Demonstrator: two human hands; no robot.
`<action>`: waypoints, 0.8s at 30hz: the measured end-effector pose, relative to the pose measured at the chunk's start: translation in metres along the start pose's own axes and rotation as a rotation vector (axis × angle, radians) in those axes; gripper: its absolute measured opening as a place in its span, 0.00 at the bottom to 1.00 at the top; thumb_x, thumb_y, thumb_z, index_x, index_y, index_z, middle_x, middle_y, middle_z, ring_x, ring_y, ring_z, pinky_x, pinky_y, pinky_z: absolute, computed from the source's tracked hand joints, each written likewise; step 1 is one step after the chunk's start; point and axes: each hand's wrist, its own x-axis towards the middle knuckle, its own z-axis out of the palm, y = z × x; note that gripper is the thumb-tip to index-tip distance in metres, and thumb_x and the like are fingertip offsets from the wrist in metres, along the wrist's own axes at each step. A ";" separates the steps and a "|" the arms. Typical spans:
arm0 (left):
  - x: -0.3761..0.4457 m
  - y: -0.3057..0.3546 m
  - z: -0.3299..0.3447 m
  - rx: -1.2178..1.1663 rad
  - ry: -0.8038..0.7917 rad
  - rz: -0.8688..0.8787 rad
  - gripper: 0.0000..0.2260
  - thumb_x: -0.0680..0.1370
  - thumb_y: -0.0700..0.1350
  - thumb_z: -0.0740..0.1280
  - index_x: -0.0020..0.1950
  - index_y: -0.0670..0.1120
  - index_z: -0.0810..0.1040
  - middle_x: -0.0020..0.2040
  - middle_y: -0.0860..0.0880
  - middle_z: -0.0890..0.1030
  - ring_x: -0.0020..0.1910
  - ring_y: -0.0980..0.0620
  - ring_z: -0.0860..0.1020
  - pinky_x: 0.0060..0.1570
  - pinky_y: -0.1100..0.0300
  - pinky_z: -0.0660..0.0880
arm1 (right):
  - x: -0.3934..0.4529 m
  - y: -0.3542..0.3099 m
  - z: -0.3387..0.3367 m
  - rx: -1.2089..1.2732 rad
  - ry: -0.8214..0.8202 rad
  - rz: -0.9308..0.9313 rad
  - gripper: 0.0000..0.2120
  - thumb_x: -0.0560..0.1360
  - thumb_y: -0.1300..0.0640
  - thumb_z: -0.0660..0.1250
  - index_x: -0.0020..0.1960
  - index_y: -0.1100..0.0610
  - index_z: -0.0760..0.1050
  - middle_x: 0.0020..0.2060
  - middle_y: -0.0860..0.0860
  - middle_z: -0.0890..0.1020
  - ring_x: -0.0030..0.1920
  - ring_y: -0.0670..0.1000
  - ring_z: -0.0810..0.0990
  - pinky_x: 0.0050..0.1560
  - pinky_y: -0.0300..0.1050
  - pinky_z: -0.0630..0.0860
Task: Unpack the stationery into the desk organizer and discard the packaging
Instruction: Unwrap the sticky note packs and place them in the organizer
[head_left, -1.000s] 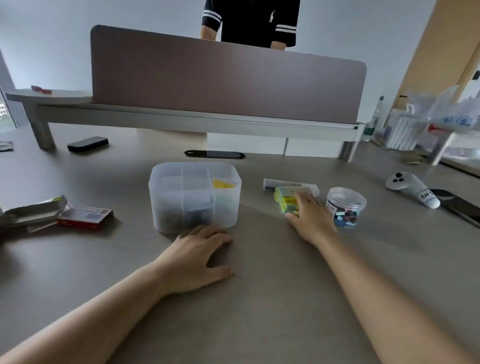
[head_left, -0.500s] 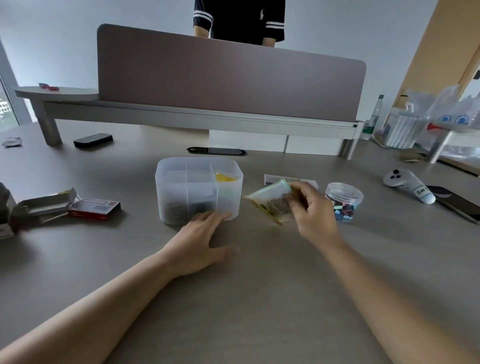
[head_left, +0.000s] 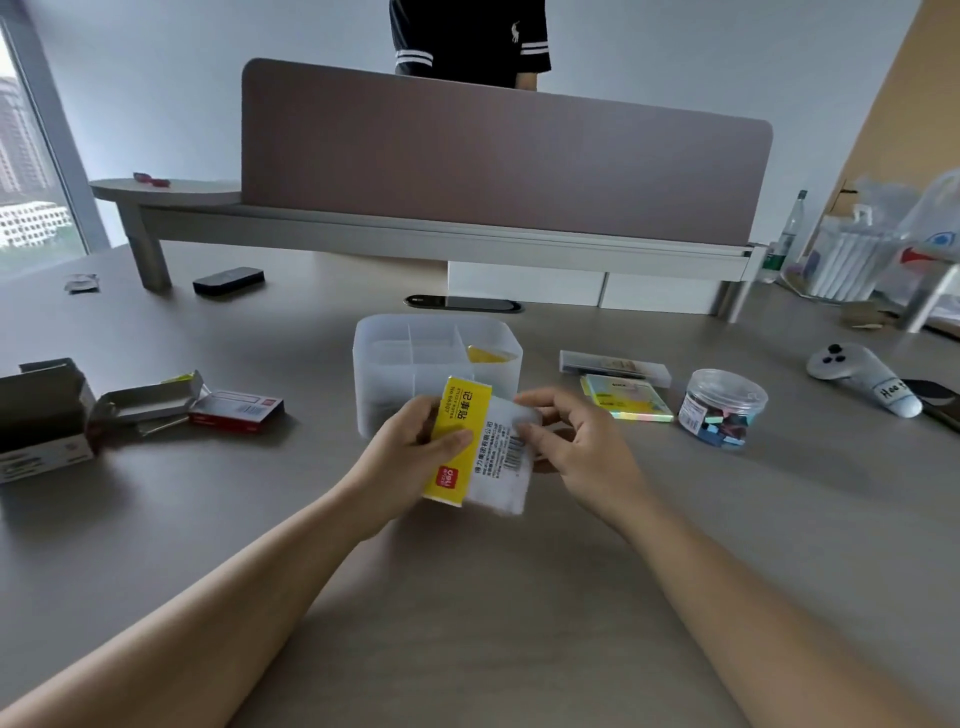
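Observation:
Both hands hold a yellow-and-white sticky-note pack (head_left: 478, 447) in its clear wrapper, just in front of the translucent desk organizer (head_left: 379, 364). My left hand (head_left: 410, 447) grips the pack's yellow side, thumb on top. My right hand (head_left: 566, 441) pinches its white right edge with the fingertips. The organizer has several compartments; a yellow item (head_left: 488, 355) lies in its back right one. A pastel sticky-note pad (head_left: 626, 397), a flat clear case (head_left: 613, 364) and a round jar of coloured clips (head_left: 722, 408) lie to the right.
At left lie an open grey box (head_left: 41, 415), an opened carton (head_left: 148, 402) and a red staple box (head_left: 236, 412). A white controller (head_left: 862, 376) and a phone (head_left: 935, 400) sit far right. A person stands behind the desk divider (head_left: 504, 156).
My right hand lifted the pack from beside the jar and brought it left, in front of the organizer. My left hand rose off the table and took hold of it.

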 end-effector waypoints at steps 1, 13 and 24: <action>0.001 0.000 -0.001 -0.001 0.022 0.003 0.06 0.75 0.37 0.62 0.44 0.48 0.71 0.39 0.51 0.76 0.35 0.57 0.77 0.30 0.67 0.75 | 0.002 0.001 0.001 -0.002 0.033 -0.003 0.10 0.73 0.63 0.64 0.40 0.48 0.73 0.37 0.47 0.76 0.38 0.48 0.77 0.40 0.42 0.80; 0.005 -0.002 -0.004 -0.026 0.088 -0.005 0.06 0.76 0.39 0.61 0.44 0.50 0.72 0.42 0.49 0.77 0.41 0.51 0.78 0.29 0.64 0.75 | 0.005 0.003 0.002 0.048 0.106 -0.007 0.12 0.71 0.67 0.67 0.33 0.53 0.75 0.31 0.49 0.78 0.32 0.44 0.78 0.34 0.30 0.77; 0.004 0.006 -0.006 -0.161 0.192 0.006 0.04 0.77 0.39 0.60 0.49 0.47 0.71 0.43 0.51 0.77 0.42 0.52 0.78 0.30 0.62 0.76 | 0.008 -0.005 0.002 0.483 0.104 0.112 0.11 0.74 0.70 0.59 0.35 0.58 0.70 0.36 0.51 0.77 0.26 0.42 0.79 0.34 0.36 0.80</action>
